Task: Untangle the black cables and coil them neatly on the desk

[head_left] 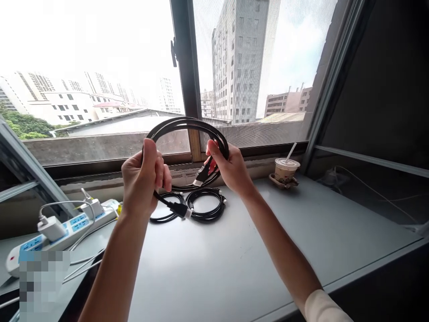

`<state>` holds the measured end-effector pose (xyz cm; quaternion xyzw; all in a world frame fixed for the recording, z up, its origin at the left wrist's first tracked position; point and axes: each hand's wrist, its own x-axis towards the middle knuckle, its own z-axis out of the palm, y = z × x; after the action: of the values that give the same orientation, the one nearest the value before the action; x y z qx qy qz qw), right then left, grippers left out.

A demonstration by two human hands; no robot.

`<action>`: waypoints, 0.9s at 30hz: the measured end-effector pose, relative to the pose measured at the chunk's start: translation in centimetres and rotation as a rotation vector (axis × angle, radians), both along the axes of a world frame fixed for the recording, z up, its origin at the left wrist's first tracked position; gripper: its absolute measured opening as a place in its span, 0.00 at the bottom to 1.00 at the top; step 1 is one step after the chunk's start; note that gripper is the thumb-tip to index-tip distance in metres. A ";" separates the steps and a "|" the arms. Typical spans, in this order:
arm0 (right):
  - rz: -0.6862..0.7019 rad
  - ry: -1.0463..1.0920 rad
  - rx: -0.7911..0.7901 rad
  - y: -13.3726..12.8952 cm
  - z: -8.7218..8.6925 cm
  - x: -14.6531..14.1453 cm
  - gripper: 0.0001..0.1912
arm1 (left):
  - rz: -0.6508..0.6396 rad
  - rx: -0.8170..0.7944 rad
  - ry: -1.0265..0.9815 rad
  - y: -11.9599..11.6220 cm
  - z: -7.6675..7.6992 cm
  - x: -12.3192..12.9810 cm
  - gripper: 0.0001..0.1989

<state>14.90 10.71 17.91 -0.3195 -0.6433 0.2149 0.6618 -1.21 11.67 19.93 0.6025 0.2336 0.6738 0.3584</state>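
Observation:
A coiled black HDMI cable [187, 122] is held up above the table in both hands. My left hand [142, 172] is closed round the left side of the loop, and one plug [181, 209] hangs below its fingers. On the right side, my right hand [228, 163] grips the coil between thumb and fingers, with the other plug [201, 174] pointing down beside them. Behind and below lie two more coiled black cables on the table: one full coil [206, 219] and another [164, 219] partly hidden by my left hand and the hanging plug.
A white power strip [63, 237] with chargers and white leads runs along the left. A lidded drink cup [286, 170] with a straw stands in a carrier at the back right. The window [187, 67] rises behind the grey table [214, 273].

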 end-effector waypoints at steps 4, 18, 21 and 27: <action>0.151 0.055 -0.073 -0.9 0.3 -0.6 0.21 | -0.053 -0.138 -0.017 0.5 0.2 -0.4 0.29; 0.046 -0.173 -0.098 -1.6 -0.1 -1.2 0.18 | 0.016 -0.132 0.021 1.5 0.0 -1.4 0.33; -0.341 -0.325 0.041 -1.2 -0.7 -1.5 0.31 | 0.057 -0.148 -0.050 1.2 0.0 -1.2 0.33; -0.626 -0.520 0.034 -1.0 -1.0 -2.2 0.32 | 0.143 -0.189 -0.059 -0.1 0.0 -0.4 0.29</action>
<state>12.73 9.75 16.89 -0.5325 -0.6643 -0.0957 0.5157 -1.64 11.56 19.94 0.5277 0.3279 0.6901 0.3711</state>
